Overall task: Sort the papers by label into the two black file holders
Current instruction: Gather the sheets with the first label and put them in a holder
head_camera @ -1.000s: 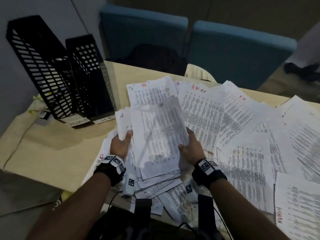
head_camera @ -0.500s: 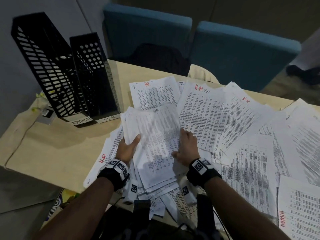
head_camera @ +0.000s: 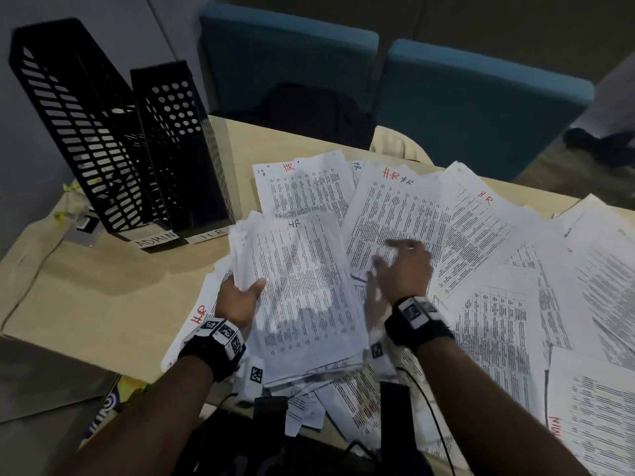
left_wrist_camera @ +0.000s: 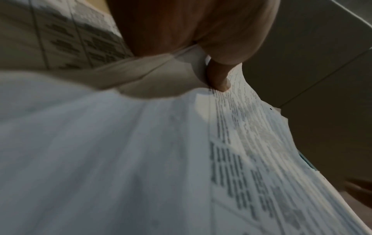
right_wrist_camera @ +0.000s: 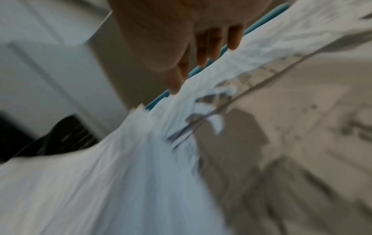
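Beige table [head_camera: 113, 304], dim room, two blue chairs behind. Left hand [head_camera: 238, 298] grips the HR stack [head_camera: 302, 290] at its left edge, thumb on top. Right hand [head_camera: 403, 269] is apart, fingers spread over the loose papers [head_camera: 481, 242]. File holders [head_camera: 137, 142], tagged ADMIN and HR, stand far left. Risk: the one-handed stack may fan and slip, or an ADMIN sheet gets mixed in.

Two black file holders [head_camera: 113, 139] stand side by side at the table's [head_camera: 103, 297] far left corner, two blue chairs [head_camera: 474, 108] sit behind the table, and two hands [head_camera: 237, 297] work over many loose papers [head_camera: 405, 207], too overlapped to count.
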A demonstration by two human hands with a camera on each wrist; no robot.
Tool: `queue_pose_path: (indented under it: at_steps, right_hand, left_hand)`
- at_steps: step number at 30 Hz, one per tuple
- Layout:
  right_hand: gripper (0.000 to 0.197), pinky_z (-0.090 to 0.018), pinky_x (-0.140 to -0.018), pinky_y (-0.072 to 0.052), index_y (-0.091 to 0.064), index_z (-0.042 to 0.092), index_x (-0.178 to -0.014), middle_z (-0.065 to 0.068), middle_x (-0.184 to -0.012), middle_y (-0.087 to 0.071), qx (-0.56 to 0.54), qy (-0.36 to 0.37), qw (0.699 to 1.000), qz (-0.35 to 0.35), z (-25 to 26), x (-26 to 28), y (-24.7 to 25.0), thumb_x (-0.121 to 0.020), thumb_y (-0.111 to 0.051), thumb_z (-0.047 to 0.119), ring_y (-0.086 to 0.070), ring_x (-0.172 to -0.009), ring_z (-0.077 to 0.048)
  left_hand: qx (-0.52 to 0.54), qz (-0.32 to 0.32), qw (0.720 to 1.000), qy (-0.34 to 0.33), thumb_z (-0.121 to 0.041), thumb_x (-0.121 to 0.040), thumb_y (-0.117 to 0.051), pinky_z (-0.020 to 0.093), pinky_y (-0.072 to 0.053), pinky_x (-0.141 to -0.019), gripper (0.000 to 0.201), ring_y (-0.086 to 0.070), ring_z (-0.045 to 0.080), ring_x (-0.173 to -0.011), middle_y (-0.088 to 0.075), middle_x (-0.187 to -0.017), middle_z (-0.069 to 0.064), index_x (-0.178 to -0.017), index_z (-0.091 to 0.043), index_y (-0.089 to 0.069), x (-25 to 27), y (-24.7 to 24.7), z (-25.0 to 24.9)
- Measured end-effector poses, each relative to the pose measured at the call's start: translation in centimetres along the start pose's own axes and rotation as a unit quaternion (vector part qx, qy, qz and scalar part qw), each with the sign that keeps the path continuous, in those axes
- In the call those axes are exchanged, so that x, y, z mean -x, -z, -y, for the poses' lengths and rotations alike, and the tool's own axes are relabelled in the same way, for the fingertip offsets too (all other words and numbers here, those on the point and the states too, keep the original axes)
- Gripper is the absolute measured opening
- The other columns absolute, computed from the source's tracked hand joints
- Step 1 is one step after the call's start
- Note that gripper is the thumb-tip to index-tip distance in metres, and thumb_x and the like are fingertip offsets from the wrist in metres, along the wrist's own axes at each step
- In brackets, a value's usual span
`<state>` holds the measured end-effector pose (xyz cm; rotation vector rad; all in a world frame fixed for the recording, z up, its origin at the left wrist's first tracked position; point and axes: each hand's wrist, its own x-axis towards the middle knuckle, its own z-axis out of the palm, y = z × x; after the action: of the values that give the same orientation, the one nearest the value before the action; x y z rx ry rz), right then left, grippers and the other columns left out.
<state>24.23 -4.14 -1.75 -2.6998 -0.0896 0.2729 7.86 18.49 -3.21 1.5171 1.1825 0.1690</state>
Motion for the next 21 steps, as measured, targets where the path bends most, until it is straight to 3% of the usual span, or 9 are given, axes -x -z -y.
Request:
queue_pose_path:
  at_steps: [2, 4, 8, 11, 13, 15, 17, 19, 21]
  right_hand:
    - [0.061, -0.053, -0.104, -0.037, -0.049, 0.02, -0.128, -0.013, -0.137, -0.038, -0.02, -0.152, 0.988, -0.009, -1.6, -1.5, 1.2, -0.078, -0.072, 0.046, -0.038, -0.127, -0.034]
    - [0.081, -0.057, -0.102, -0.037, -0.036, 0.009, -0.135, -0.018, -0.138, -0.034, -0.028, -0.234, 0.972, 0.003, -2.8, -2.2, 1.5, -0.074, -0.077, 0.045, -0.034, -0.127, -0.039]
    - [0.094, -0.051, -0.096, -0.045, -0.022, 0.007, -0.143, -0.021, -0.141, -0.032, -0.118, -0.255, 0.96, 0.006, -4.0, -3.0, 1.2, -0.074, -0.082, 0.022, -0.042, -0.124, -0.044]
    - [0.086, -0.043, -0.095, -0.048, -0.028, 0.007, -0.141, -0.022, -0.136, -0.045, -0.156, -0.279, 0.947, 0.044, -4.7, -4.2, 1.4, -0.074, -0.081, 0.014, -0.049, -0.121, -0.041]
    - [0.084, -0.048, -0.099, -0.045, -0.035, 0.01, -0.136, -0.021, -0.134, -0.046, -0.114, -0.291, 0.948, 0.055, -5.0, -4.8, 1.7, -0.069, -0.085, 0.017, -0.046, -0.122, -0.041]
    - [0.084, -0.055, -0.102, -0.041, -0.038, 0.014, -0.133, -0.02, -0.138, -0.036, -0.07, -0.301, 0.95, 0.051, -4.6, -4.8, 1.9, -0.065, -0.087, 0.02, -0.039, -0.125, -0.043]
    - [0.078, -0.056, -0.101, -0.042, -0.037, 0.018, -0.132, -0.02, -0.14, -0.029, -0.047, -0.29, 0.954, 0.062, -4.3, -4.7, 1.9, -0.069, -0.084, 0.016, -0.039, -0.125, -0.044]
    - [0.067, -0.049, -0.103, -0.043, -0.036, 0.014, -0.134, -0.021, -0.143, -0.032, -0.01, -0.271, 0.958, 0.095, -3.9, -4.6, 2.0, -0.08, -0.075, 0.016, -0.039, -0.129, -0.04]
    - [0.061, -0.039, -0.09, -0.051, -0.042, 0.002, -0.132, -0.024, -0.135, -0.047, -0.038, -0.258, 0.961, 0.086, -3.8, -4.9, 1.8, -0.08, -0.073, 0.009, -0.05, -0.121, -0.038]
  left_hand:
    - [-0.057, -0.006, 0.998, -0.008, -0.029, -0.085, -0.07, 0.042, -0.051, -0.088, 0.041, -0.062, 0.029, -0.095, -0.067, -0.107, 0.008, -0.12, -0.011, -0.058, -0.9, 1.0, 0.5]
    - [-0.098, -0.017, 0.995, -0.008, -0.036, -0.083, -0.07, 0.048, -0.053, -0.086, 0.043, -0.064, 0.034, -0.094, -0.068, -0.105, 0.011, -0.117, -0.012, -0.059, -1.6, 1.8, 0.8]
    - [-0.105, -0.022, 0.994, -0.005, -0.036, -0.082, -0.071, 0.042, -0.054, -0.083, 0.045, -0.065, 0.031, -0.092, -0.069, -0.102, 0.009, -0.118, -0.011, -0.059, -1.8, 2.2, 1.1]
    - [-0.09, -0.018, 0.996, -0.004, -0.029, -0.084, -0.071, 0.034, -0.05, -0.079, 0.044, -0.063, 0.028, -0.088, -0.068, -0.1, 0.008, -0.121, -0.009, -0.058, -1.5, 2.2, 0.7]
    - [-0.1, -0.031, 0.994, -0.019, -0.027, -0.085, -0.07, 0.034, -0.05, -0.079, 0.043, -0.063, 0.028, -0.089, -0.068, -0.103, 0.011, -0.121, -0.006, -0.058, -1.4, 2.4, 0.4]
    - [-0.105, -0.055, 0.992, -0.033, -0.025, -0.086, -0.07, 0.035, -0.051, -0.079, 0.041, -0.063, 0.029, -0.089, -0.068, -0.103, 0.013, -0.12, -0.005, -0.059, -1.5, 2.7, 0.6]
    - [-0.112, -0.074, 0.99, -0.036, -0.024, -0.087, -0.069, 0.036, -0.052, -0.078, 0.039, -0.063, 0.029, -0.086, -0.068, -0.1, 0.013, -0.12, -0.006, -0.06, -1.5, 3.1, 0.9]
    - [-0.13, -0.08, 0.988, -0.038, -0.024, -0.087, -0.068, 0.035, -0.053, -0.076, 0.038, -0.064, 0.029, -0.085, -0.068, -0.098, 0.013, -0.12, -0.007, -0.06, -1.6, 3.7, 1.3]
    - [-0.141, -0.084, 0.986, -0.039, -0.024, -0.087, -0.068, 0.035, -0.053, -0.077, 0.037, -0.064, 0.03, -0.086, -0.069, -0.098, 0.014, -0.12, -0.008, -0.061, -1.7, 4.3, 1.5]
